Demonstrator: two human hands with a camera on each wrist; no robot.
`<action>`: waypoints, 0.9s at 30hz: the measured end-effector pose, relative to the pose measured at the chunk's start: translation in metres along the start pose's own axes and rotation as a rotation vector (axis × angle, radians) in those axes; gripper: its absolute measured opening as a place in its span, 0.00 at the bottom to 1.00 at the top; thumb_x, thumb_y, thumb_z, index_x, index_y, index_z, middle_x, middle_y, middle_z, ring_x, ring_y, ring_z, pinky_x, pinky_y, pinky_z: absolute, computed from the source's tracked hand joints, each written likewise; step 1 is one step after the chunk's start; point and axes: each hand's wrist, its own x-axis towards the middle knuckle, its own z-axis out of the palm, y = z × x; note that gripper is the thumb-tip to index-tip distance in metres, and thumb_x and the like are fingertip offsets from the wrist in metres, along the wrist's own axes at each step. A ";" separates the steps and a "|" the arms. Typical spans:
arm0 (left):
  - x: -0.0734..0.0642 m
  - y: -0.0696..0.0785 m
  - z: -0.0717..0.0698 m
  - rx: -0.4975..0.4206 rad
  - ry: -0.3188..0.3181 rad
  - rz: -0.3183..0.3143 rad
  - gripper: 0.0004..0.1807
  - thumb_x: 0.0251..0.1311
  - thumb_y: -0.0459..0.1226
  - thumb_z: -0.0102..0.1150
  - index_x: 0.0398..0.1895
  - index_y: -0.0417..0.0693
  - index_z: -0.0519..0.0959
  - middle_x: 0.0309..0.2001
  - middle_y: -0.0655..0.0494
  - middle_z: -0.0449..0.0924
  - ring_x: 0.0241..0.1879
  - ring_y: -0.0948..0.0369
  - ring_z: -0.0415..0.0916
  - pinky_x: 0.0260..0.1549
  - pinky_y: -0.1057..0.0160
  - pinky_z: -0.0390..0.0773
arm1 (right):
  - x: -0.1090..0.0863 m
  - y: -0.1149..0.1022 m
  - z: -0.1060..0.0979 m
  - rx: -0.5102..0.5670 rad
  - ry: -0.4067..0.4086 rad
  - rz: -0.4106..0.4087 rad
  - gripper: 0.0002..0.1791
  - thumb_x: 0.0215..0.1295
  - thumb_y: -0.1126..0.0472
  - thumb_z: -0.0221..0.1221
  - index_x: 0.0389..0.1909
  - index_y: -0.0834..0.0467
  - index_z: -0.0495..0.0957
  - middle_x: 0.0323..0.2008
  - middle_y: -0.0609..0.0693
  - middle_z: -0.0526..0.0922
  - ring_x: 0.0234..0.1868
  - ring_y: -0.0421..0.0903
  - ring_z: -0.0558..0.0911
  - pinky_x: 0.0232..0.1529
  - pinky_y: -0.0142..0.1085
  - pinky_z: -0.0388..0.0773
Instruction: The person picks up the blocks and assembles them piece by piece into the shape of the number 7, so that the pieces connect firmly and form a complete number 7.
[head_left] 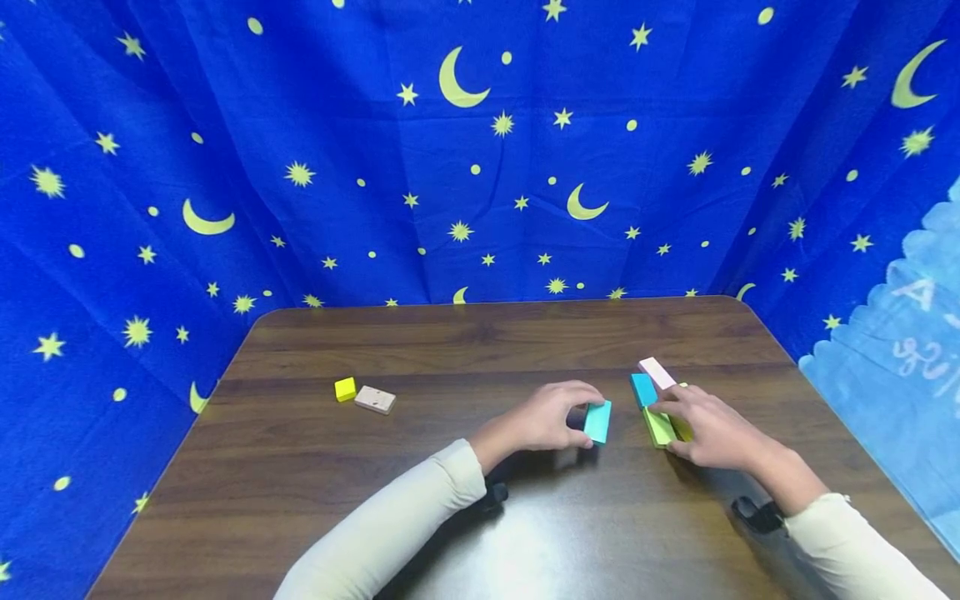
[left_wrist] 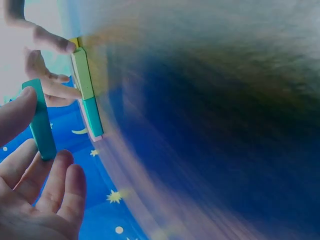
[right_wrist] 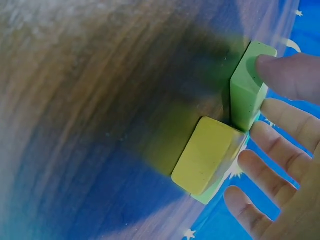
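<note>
My left hand [head_left: 553, 417] pinches a turquoise block [head_left: 597, 422] between thumb and fingers, just above the table; the left wrist view shows this block [left_wrist: 42, 122] too. To its right, my right hand [head_left: 712, 427] grips a light green block [head_left: 657, 427] with the thumb at its near end and fingers at its far end. This block lies in line with a blue block [head_left: 642, 389]. A pink block [head_left: 657, 372] adjoins the blue one. Partly hidden under my right hand is a yellow block [right_wrist: 202, 157], with another light green piece [right_wrist: 204, 198] showing behind it.
Off to the left on the brown wooden table [head_left: 300, 500] lie a small yellow cube [head_left: 345, 389] and a pale wooden block [head_left: 375, 399]. A blue curtain [head_left: 420, 150] with moons and stars hangs around the table's back and sides.
</note>
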 end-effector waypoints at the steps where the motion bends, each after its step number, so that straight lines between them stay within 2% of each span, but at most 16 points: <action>1: -0.003 -0.001 0.000 -0.002 0.005 0.006 0.30 0.57 0.43 0.70 0.64 0.51 0.76 0.65 0.58 0.76 0.65 0.62 0.72 0.63 0.67 0.72 | 0.000 0.000 0.000 -0.002 0.006 -0.006 0.27 0.47 0.59 0.73 0.53 0.57 0.83 0.53 0.59 0.80 0.52 0.57 0.79 0.51 0.58 0.78; 9: -0.028 -0.005 -0.003 -0.038 0.014 0.034 0.30 0.57 0.42 0.70 0.64 0.49 0.76 0.65 0.56 0.76 0.65 0.61 0.73 0.63 0.66 0.72 | 0.000 0.000 0.003 -0.008 0.055 -0.058 0.28 0.44 0.60 0.74 0.51 0.59 0.83 0.53 0.61 0.80 0.52 0.60 0.79 0.50 0.59 0.77; 16: -0.050 -0.012 -0.005 -0.050 0.043 0.055 0.30 0.54 0.40 0.72 0.62 0.46 0.77 0.63 0.53 0.78 0.65 0.58 0.74 0.64 0.63 0.72 | 0.001 -0.001 0.003 -0.014 0.063 -0.061 0.28 0.44 0.60 0.74 0.52 0.58 0.83 0.51 0.59 0.81 0.51 0.57 0.80 0.49 0.56 0.78; 23: -0.076 -0.017 0.001 -0.009 0.002 0.066 0.30 0.54 0.41 0.73 0.61 0.47 0.77 0.63 0.54 0.78 0.64 0.58 0.74 0.65 0.62 0.72 | -0.003 0.000 0.005 -0.019 0.057 -0.054 0.29 0.44 0.60 0.74 0.52 0.59 0.83 0.52 0.61 0.80 0.51 0.59 0.80 0.48 0.58 0.78; 27: -0.093 -0.020 0.002 -0.001 0.000 0.055 0.30 0.53 0.41 0.73 0.61 0.47 0.78 0.62 0.54 0.79 0.64 0.59 0.75 0.66 0.61 0.71 | -0.003 0.000 0.004 -0.023 0.062 -0.060 0.29 0.43 0.60 0.74 0.52 0.59 0.83 0.51 0.60 0.80 0.50 0.58 0.80 0.48 0.58 0.78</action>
